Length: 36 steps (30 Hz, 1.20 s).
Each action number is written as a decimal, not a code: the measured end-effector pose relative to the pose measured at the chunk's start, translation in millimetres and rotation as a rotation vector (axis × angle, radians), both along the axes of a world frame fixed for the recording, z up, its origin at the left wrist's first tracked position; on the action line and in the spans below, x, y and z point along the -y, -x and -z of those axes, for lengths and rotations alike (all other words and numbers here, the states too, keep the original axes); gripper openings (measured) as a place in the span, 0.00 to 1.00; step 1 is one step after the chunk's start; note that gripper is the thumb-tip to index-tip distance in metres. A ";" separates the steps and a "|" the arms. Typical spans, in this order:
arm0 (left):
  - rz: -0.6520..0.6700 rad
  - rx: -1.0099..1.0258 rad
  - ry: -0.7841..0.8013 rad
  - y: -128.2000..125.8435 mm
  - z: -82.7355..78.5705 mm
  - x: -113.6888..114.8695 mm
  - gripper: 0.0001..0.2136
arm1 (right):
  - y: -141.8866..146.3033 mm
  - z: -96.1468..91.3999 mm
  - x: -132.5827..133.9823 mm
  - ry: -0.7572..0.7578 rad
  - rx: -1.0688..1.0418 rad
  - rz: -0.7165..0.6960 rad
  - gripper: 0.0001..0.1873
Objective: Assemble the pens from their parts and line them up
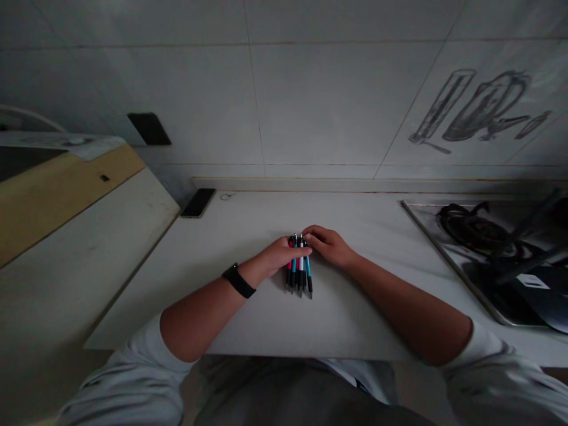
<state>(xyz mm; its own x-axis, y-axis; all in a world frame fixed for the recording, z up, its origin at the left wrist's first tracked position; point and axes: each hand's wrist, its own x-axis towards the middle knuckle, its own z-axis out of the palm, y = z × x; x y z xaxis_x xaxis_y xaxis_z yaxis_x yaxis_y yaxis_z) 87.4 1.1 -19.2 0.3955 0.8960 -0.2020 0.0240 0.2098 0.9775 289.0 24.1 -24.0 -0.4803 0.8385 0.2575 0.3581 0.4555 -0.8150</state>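
Note:
A small row of several pens (pixel 299 275), red, teal, white and black with dark grips, lies side by side on the white countertop (pixel 248 307). My left hand (pixel 277 257), with a black band on its wrist, rests curled over the pens' upper ends from the left, thumb lying across them. From the right, my right hand (pixel 331 244) pinches the tops of the same pens with its fingertips. Both hands press the bundle together against the counter.
A dark phone (pixel 197 203) lies at the counter's back left corner. A steel gas hob (pixel 488 248) with a black burner grate fills the right side. A wooden board (pixel 53 189) slopes on the left. A tiled wall with a jug drawing rises behind.

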 end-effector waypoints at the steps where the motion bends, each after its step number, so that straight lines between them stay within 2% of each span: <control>1: -0.005 -0.043 -0.036 0.8 0.3 -1.3 0.14 | -0.4 1.2 -0.6 0.003 0.004 -0.002 0.18; 6: -0.028 -0.153 -0.144 5.7 2.4 -8.7 0.13 | -1.4 4.0 0.2 0.073 0.002 -0.003 0.18; 12: -0.087 -0.290 -0.341 12.1 4.3 -11.9 0.20 | 1.0 6.1 2.9 0.369 -0.160 -0.077 0.21; 15: -0.068 -0.345 -0.395 15.7 1.5 -11.4 0.22 | 1.1 6.7 2.7 0.436 -0.178 -0.083 0.23; 17: -0.028 -0.381 -0.426 17.6 -0.7 -11.2 0.20 | 0.7 6.4 2.4 0.452 -0.166 -0.087 0.24; 21: 0.047 -0.495 -0.490 18.3 -2.8 -8.6 0.13 | -0.3 5.4 2.2 0.428 -0.101 -0.100 0.24; 26: 0.014 -0.622 -0.638 17.1 -2.4 -3.9 0.17 | -2.9 2.7 4.4 0.274 0.085 -0.062 0.18; 30: 0.079 -0.712 -0.783 19.0 -0.8 -4.5 0.12 | -3.0 -1.7 9.6 0.159 0.240 -0.040 0.14; 36: 0.105 -0.815 -0.822 23.5 1.8 -5.6 0.11 | 0.9 -7.9 16.4 0.102 0.305 -0.032 0.11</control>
<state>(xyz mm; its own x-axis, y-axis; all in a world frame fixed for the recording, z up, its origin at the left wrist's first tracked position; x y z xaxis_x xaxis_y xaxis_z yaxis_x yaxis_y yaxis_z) 63.9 6.7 -20.9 0.4962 0.8457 0.1964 0.6883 -0.5211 0.5047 288.0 7.8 -16.1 -0.5491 0.8357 0.0135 0.5795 0.3923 -0.7144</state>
